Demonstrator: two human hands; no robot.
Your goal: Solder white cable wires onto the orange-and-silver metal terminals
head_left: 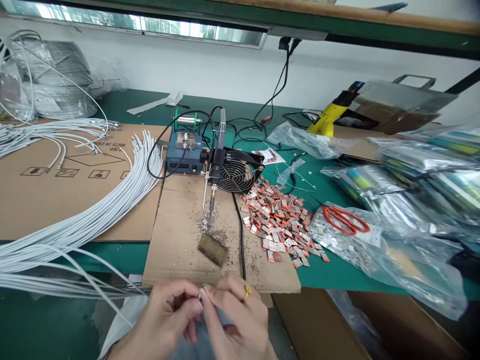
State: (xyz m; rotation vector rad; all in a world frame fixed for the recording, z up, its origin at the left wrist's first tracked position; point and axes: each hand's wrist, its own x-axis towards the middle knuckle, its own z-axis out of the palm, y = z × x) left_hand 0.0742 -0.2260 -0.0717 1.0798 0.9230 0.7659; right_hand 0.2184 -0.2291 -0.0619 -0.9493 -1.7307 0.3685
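Both hands meet in front of the cardboard's near edge, fingertips together. My left hand [170,312] is closed in a pinch on a small white and metal piece [201,292]. From the other side, the thumb and forefinger of my right hand [234,315], which wears a yellow ring, pinch the same piece. Fingers cover most of it, so its exact kind cannot be made out. Beyond the hands, a brown sponge block [213,249] lies on the cardboard [180,240]. A soldering iron [216,165] points tip-down over scattered solder bits.
Left lies a large bundle of white cables [108,207]. A blue soldering feeder [185,152] and black fan [240,172] stand behind. Right are piled orange-edged metal connectors [279,217], orange-handled scissors [347,220], plastic bags [397,255] and a yellow heat gun [330,115].
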